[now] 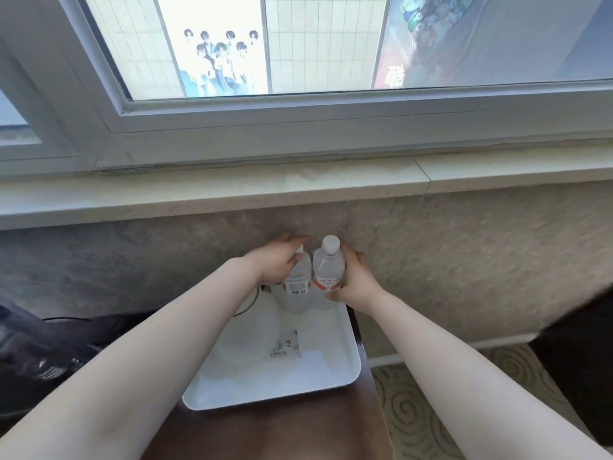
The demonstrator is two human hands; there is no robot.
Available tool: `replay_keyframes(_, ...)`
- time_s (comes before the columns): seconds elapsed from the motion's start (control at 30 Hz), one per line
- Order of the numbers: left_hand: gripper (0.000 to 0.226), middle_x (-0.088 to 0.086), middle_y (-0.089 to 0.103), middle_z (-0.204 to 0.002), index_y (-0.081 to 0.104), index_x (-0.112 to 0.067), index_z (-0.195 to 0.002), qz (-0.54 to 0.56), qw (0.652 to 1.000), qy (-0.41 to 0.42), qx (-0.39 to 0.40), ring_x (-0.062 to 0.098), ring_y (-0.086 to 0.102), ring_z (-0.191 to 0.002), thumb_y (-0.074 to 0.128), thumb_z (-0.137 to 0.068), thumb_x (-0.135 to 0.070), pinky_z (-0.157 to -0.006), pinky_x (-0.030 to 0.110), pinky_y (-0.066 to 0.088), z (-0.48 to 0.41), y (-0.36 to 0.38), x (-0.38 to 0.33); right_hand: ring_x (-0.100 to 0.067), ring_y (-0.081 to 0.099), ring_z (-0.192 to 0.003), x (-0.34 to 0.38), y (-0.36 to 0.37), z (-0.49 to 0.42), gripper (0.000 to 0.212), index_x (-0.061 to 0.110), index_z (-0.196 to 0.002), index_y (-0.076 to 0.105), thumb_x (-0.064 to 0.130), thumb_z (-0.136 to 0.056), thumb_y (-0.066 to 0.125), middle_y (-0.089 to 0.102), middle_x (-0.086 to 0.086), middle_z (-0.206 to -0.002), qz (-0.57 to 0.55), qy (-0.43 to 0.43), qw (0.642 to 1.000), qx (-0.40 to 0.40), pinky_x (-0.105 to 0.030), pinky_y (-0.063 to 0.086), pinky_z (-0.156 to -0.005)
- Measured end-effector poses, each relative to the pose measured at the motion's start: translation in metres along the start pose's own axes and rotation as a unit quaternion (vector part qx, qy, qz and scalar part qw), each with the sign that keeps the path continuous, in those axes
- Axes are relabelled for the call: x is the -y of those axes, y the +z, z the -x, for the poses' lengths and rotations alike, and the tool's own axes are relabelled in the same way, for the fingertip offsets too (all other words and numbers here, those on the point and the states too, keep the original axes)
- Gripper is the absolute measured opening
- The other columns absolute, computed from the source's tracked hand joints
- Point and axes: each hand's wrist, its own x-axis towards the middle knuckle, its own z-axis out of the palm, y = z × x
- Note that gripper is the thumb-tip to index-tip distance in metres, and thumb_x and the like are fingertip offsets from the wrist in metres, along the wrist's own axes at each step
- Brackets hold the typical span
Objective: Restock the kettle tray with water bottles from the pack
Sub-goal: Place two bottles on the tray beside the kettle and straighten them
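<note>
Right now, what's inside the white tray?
Two water bottles stand at the white tray's far end, one in each hand; a small packet lies mid-tray. The left arm covers its left side.

The left bottle (297, 287) shows a barcode; nothing is readable.

Clear glossy plastic bottles (328, 270), smooth white tray (345, 370), dark polished wood table (265, 433), rough textured wall (464, 247)
</note>
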Motion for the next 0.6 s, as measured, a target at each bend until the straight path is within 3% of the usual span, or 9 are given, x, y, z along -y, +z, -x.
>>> replay_keyframes(0.13, 0.048, 0.015, 0.036, -0.148, 0.033, -0.012, -0.148, -0.036, 0.999, 0.035, 0.018, 0.031, 0.044, -0.131, 0.039, -0.101, -0.014, -0.108, 0.039, 0.039, -0.001, -0.009, -0.002, -0.030, 0.047, -0.127, 0.008, -0.012, 0.016, 0.088, 0.034, -0.144, 0.024, 0.021, -0.073, 0.074, 0.034, -0.012, -0.141, 0.001, -0.020, 0.999, -0.033, -0.044, 0.046, -0.099)
replay_keyframes(0.2, 0.044, 0.015, 0.043, -0.141, 0.044, -0.007, -0.141, -0.043, 0.997, 0.055, 0.019, 0.031, 0.048, -0.126, 0.043, -0.098, -0.007, -0.105, 0.039, 0.042, 0.000, -0.012, -0.002, -0.030, 0.049, -0.126, 0.013, -0.018, 0.022, 0.087, 0.037, -0.146, 0.019, 0.022, -0.076, 0.069, 0.027, -0.005, -0.150, 0.086, -0.043, 0.994, -0.053, -0.048, 0.051, -0.091)
replay_keyframes(0.3, 0.044, 0.014, 0.048, -0.140, 0.048, -0.007, -0.139, -0.057, 0.995, 0.076, 0.018, 0.029, 0.048, -0.128, 0.045, -0.095, 0.000, -0.105, 0.035, 0.040, 0.001, -0.016, 0.002, -0.029, 0.048, -0.125, 0.021, -0.024, 0.027, 0.080, 0.031, -0.148, 0.022, 0.018, -0.080, 0.064, 0.025, 0.000, -0.154, 0.245, -0.115, 0.959, -0.084, -0.040, 0.053, -0.078)
replay_keyframes(0.43, 0.045, 0.011, 0.048, -0.147, 0.046, -0.010, -0.142, -0.076, 0.994, 0.081, 0.016, 0.027, 0.045, -0.134, 0.046, -0.097, -0.002, -0.106, 0.032, 0.036, 0.003, -0.017, 0.007, -0.024, 0.037, -0.136, 0.028, -0.018, 0.027, 0.077, 0.020, -0.151, 0.025, 0.012, -0.082, 0.057, 0.024, 0.004, -0.159, 0.339, -0.139, 0.929, -0.056, -0.039, 0.047, -0.094)
replay_keyframes(0.6, 0.042, 0.013, 0.050, -0.145, 0.048, -0.014, -0.141, -0.069, 0.995, 0.070, -0.001, 0.030, 0.046, -0.132, 0.049, -0.099, -0.012, -0.107, 0.038, 0.039, -0.002, -0.017, 0.007, -0.020, 0.012, -0.149, 0.030, -0.008, 0.028, 0.083, 0.015, -0.154, 0.015, 0.012, -0.082, 0.056, 0.011, 0.002, -0.163, 0.333, -0.116, 0.936, -0.015, -0.042, 0.039, -0.107)
